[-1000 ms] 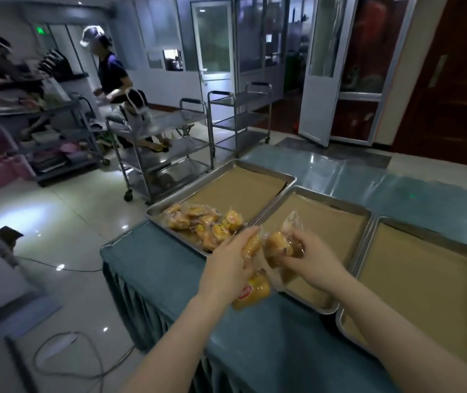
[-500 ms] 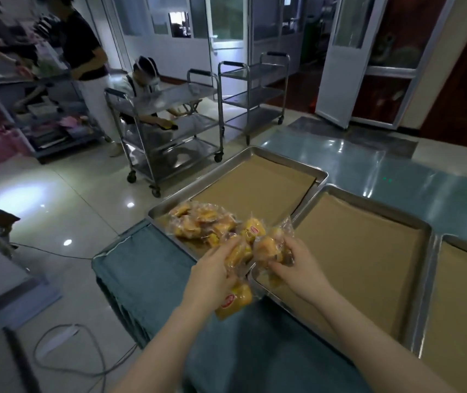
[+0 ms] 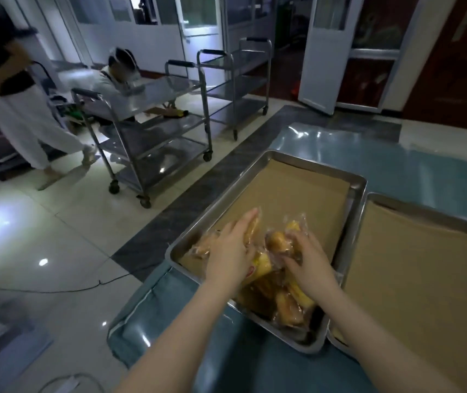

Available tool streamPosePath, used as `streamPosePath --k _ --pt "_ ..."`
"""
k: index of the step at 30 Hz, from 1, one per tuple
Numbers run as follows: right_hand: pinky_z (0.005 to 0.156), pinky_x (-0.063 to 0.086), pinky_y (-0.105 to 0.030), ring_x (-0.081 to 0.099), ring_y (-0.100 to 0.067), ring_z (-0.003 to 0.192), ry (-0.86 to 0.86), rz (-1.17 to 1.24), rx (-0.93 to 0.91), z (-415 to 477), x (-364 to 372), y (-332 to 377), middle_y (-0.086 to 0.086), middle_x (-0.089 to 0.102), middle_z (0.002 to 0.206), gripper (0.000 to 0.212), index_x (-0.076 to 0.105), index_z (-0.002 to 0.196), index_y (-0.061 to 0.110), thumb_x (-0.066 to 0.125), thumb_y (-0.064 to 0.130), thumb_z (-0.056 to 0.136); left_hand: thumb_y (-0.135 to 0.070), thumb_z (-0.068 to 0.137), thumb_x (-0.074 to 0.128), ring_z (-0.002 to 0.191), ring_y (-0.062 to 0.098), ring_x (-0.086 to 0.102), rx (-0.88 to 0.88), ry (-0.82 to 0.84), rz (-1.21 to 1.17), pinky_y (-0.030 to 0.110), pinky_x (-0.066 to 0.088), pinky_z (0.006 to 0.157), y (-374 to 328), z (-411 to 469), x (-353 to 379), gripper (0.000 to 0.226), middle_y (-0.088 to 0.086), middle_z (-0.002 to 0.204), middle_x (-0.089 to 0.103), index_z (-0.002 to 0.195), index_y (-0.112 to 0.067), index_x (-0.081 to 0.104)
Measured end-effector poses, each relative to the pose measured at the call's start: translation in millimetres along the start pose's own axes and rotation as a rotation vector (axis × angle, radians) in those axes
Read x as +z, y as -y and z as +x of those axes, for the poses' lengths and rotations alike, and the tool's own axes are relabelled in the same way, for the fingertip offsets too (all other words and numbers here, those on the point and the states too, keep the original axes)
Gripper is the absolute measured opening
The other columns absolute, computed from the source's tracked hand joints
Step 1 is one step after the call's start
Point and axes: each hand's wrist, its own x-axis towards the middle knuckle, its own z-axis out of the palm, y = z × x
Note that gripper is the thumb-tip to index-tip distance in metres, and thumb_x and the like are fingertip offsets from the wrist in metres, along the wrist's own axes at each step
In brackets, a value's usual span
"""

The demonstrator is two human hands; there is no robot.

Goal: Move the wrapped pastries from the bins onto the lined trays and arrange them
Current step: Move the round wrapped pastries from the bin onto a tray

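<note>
Golden wrapped pastries (image 3: 289, 307), steel tray (image 3: 316, 165)

Steel cart (image 3: 164, 92) — cable (image 3: 56, 290) across floor (image 3: 56, 222).

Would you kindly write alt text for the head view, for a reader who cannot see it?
A left hand lies flat on wrapped pastries piled in a paper-lined metal tray while the right hand grips some; a second lined tray sits alongside.

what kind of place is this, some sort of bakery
Probably a commercial bakery or food-packing workroom: large steel trays lined with brown paper, a pile of wrapped pastries, and wheeled stainless trolleys on a tiled floor.
</note>
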Motion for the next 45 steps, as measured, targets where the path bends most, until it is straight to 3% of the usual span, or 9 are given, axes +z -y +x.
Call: streamPosePath --k 2,5,8,11,15,19,23,35,45 --pt "0.099 0.037 -0.025 0.039 -0.014 0.129 -0.005 -0.117 0.028 9 18 2 0.003 0.021 0.155 0.05 0.043 0.13 0.036 0.064 0.02 0.088 -0.016 0.083 0.065 0.108 0.012 0.054 0.023 0.006 0.002 0.031 0.051 0.085 20 18 3 0.079 -0.009 0.132 0.048 0.136 -0.057 0.023" --pt "0.114 0.021 -0.049 0.0 -0.031 0.145 0.013 -0.382 0.124 12 35 -5 -0.001 -0.006 0.159 0.057 0.033 0.138 0.04 0.059 0.029 0.09 -0.016 0.084 0.061 0.12 0.021 0.049 0.096 0.113 0.111 0.039 0.047 0.095 42 28 18 0.077 -0.001 0.145 0.038 0.139 -0.051 0.019" --pt "0.116 0.013 -0.052 -0.014 -0.034 0.143 0.032 -0.527 0.197 6 45 -16 -0.006 -0.016 0.158 0.06 0.021 0.145 0.04 0.052 0.04 0.093 -0.036 0.086 0.056 0.139 0.033 0.025 0.104 0.248 0.218 0.052 0.024 0.111 60 25 38 0.078 0.007 0.154 0.019 0.144 -0.046 0.005" --pt "0.115 0.001 -0.052 -0.023 -0.034 0.141 0.084 -0.612 0.245 1 51 -24 -0.006 -0.023 0.156 0.063 0.012 0.146 0.043 0.046 0.05 0.093 -0.068 0.081 0.033 0.138 0.033 -0.024 0.102 0.43 0.333 0.057 -0.017 0.103 72 22 57 0.082 0.003 0.153 -0.023 0.138 -0.05 -0.022" --pt "0.114 0.002 -0.056 -0.025 -0.037 0.139 0.175 -0.658 0.338 13 48 -27 -0.008 -0.032 0.152 0.07 0.009 0.148 0.039 0.043 0.058 0.09 -0.073 0.08 0.034 0.129 0.031 -0.042 0.129 0.583 0.366 0.058 -0.024 0.1 74 38 63 0.085 0.004 0.145 -0.042 0.128 -0.055 -0.033" --pt "0.112 0.004 -0.06 -0.023 -0.038 0.14 0.211 -0.606 0.398 34 32 -22 -0.007 -0.027 0.155 0.083 0.006 0.149 0.037 0.05 0.064 0.084 -0.069 0.084 0.035 0.133 0.03 -0.036 0.213 0.547 0.336 0.052 -0.025 0.1 68 47 49 0.081 0.006 0.148 -0.035 0.134 -0.054 -0.027" --pt "0.113 0.007 -0.054 -0.007 -0.025 0.146 0.074 -0.43 0.259 31 16 -12 0.003 -0.002 0.16 0.093 0.0 0.151 0.032 0.056 0.06 0.082 -0.055 0.09 0.038 0.138 0.021 -0.027 0.295 0.382 0.337 0.044 -0.022 0.104 53 33 33 0.075 -0.002 0.154 -0.022 0.142 -0.046 -0.015" --pt "0.118 0.013 -0.035 0.013 -0.018 0.145 0.052 -0.258 -0.071 -43 -93 -2 0.0 0.022 0.156 0.058 0.035 0.145 0.025 0.056 0.039 0.092 -0.041 0.093 0.042 0.144 0.017 -0.006 0.33 0.256 0.432 0.039 -0.01 0.112 -64 -32 21 0.069 0.0 0.158 0.001 0.149 -0.031 0.001" --pt "0.103 0.018 -0.014 0.039 -0.018 0.132 -0.027 -0.312 -0.116 -143 -223 -23 -0.002 0.047 0.142 0.044 0.051 0.134 0.018 0.06 0.024 0.091 -0.032 0.092 0.045 0.143 0.021 0.014 0.49 0.151 0.348 0.04 -0.001 0.112 -199 -95 40 0.06 0.002 0.155 0.022 0.147 -0.029 0.023"
